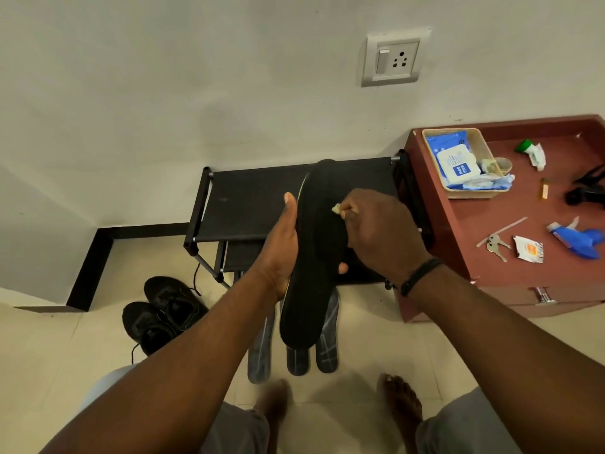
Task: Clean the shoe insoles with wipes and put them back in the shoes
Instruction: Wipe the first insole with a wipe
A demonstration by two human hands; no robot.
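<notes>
My left hand [282, 244] grips a long black insole [314, 257] from below, holding it up lengthwise over the shoe rack. My right hand [376, 231] pinches a small crumpled wipe [337, 209] against the insole's upper face. A pair of black lace-up shoes [160, 311] stands on the tiled floor to the left. Three dark grey insoles [327, 342] lie on the floor below the held one, partly hidden by it. A blue pack of wipes [453, 163] sits in a beige tray on the cabinet.
A black fabric shoe rack [255, 201] stands against the wall. To the right is a reddish cabinet [465, 231] with a beige tray [481, 139], keys [494, 245], a torn sachet, a blue spray bottle [582, 239] and small items. My bare feet are on the tiles below.
</notes>
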